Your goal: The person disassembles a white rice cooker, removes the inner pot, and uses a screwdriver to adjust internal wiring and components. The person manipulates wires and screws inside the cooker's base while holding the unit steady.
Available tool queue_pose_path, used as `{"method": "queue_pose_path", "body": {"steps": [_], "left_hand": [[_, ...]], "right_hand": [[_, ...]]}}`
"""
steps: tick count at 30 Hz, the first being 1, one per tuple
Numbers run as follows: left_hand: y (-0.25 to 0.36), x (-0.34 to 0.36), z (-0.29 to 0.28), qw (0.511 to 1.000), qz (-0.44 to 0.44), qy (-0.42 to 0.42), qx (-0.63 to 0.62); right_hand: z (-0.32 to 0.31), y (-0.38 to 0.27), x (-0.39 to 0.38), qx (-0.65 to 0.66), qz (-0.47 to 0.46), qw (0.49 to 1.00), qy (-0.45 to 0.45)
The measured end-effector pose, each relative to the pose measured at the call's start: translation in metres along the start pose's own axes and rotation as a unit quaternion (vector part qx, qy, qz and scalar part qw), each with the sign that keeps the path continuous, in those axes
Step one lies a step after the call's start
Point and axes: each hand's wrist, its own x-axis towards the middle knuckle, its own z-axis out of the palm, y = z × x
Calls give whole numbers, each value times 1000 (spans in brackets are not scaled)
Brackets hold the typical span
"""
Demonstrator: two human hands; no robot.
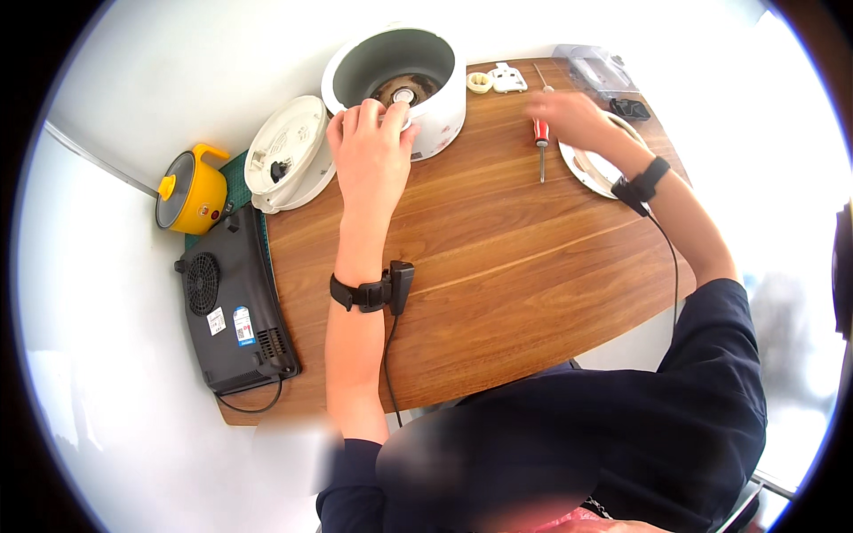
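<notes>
At the back of the table stands the white rice cooker body [442,115], its lid off and its grey inside showing, with a brown-stained bottom and a round white centre piece [404,96]. My left hand [373,147] is closed over its front edge, fingers curled at the rim. Off to the right, my right hand [573,120] is smeared by motion above a red-handled screwdriver [541,133]. A second thin metal shaft [538,75] shows beyond that hand. Whether its fingers hold anything is not visible. Partly under the right forearm lies a white ring-shaped part [586,169].
Left of the cooker body leans a white lid part [289,147]. A yellow pot [200,191] and a black appliance [235,293] with a fan grille stand further left. Small white plastic parts [508,78], a clear plastic box [600,71] and a black item [630,109] lie at the back right.
</notes>
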Motion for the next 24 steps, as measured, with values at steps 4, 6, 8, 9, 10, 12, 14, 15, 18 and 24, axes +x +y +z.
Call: {"method": "queue_pose_path", "body": {"steps": [4, 6, 8, 9, 10, 12, 14, 15, 18, 24], "left_hand": [[4, 1, 0, 1000, -2, -7, -15], [2, 3, 2, 1000, 4, -5, -28], [0, 4, 1, 999, 7, -4, -42], [0, 5, 1, 999, 7, -4, -50], [2, 6, 0, 998, 7, -4, -59], [2, 7, -5, 998, 12, -9, -63], [2, 7, -7, 997, 15, -19, -69], [2, 6, -6, 997, 16, -27, -72], [0, 5, -2, 996, 33, -13, -77], [1, 7, 1, 991, 54, 37, -115]], "right_hand": [[-5, -26, -9, -102, -81, 990, -54], [2, -21, -7, -141, -77, 986, -36], [7, -15, -3, -160, -80, 982, -63], [8, -12, -3, -168, -80, 980, -75], [8, -9, -4, -187, -102, 973, -90], [1, -10, 1, -220, -141, 959, -115], [0, -10, 3, -202, -161, 963, -80], [0, -10, 3, -194, -172, 964, -65], [-3, -18, 3, -128, -139, 982, 13], [-10, -41, -5, -5, -64, 983, 171]]}}
